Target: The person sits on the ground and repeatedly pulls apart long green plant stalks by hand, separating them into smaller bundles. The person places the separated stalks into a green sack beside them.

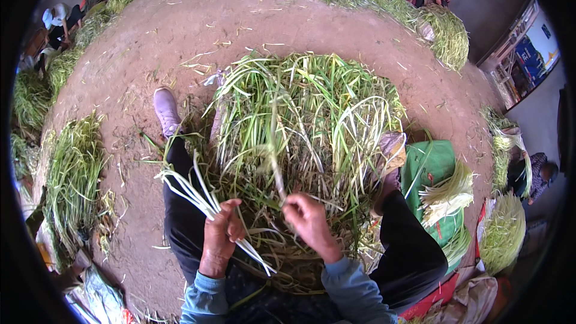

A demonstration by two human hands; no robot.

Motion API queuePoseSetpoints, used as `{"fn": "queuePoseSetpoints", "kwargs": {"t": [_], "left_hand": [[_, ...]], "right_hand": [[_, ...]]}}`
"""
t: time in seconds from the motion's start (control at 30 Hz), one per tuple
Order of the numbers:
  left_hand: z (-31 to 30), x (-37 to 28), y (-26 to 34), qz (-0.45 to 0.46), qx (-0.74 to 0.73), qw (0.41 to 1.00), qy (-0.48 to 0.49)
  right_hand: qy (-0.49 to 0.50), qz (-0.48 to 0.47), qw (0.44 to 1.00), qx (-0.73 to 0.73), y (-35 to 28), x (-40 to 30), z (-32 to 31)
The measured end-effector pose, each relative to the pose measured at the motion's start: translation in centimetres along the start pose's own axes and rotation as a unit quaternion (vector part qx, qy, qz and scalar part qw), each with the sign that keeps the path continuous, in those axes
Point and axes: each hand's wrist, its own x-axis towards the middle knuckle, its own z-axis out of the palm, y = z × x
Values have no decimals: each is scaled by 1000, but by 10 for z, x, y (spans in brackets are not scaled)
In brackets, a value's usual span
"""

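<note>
My left hand (221, 236) grips a small bunch of pale, peeled stems (191, 192), whose white ends stick out below the fist toward my lap. Between the fingertips of my right hand (310, 221) is the white end of a single long stalk (275, 162), blurred along its length. It reaches away from me over a large heap of leafy green stalks (310, 108) that look like garlic greens. That heap lies on the ground between my legs, with wilted yellow and brown leaves mixed in. Loose husks cover the near side, below my hands.
Right of my leg, pale trimmed bundles (447, 195) lie on a green sack (411, 168). A leafy pile (74, 175) sits at left, and another bundle (501, 234) at far right. Several people work around the edges, including a person (542, 173) at right. Scraps litter the earthen floor (135, 153).
</note>
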Motion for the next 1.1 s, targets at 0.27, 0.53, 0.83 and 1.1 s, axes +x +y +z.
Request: {"fn": "queuePoseSetpoints", "kwargs": {"t": [0.27,0.53,0.83,1.1], "left_hand": [[0,-26,39,121,-17,992,20],[11,-35,-1,16,25,999,-14],[13,-38,-7,30,93,995,-9],[5,-30,-11,47,38,998,32]], "right_hand": [[40,0,972,230,-94,-11,-37],[-72,-4,997,-12,-73,-87,4],[-69,65,975,199,-51,-29,6],[-16,119,964,237,-56,-24,42]]}}
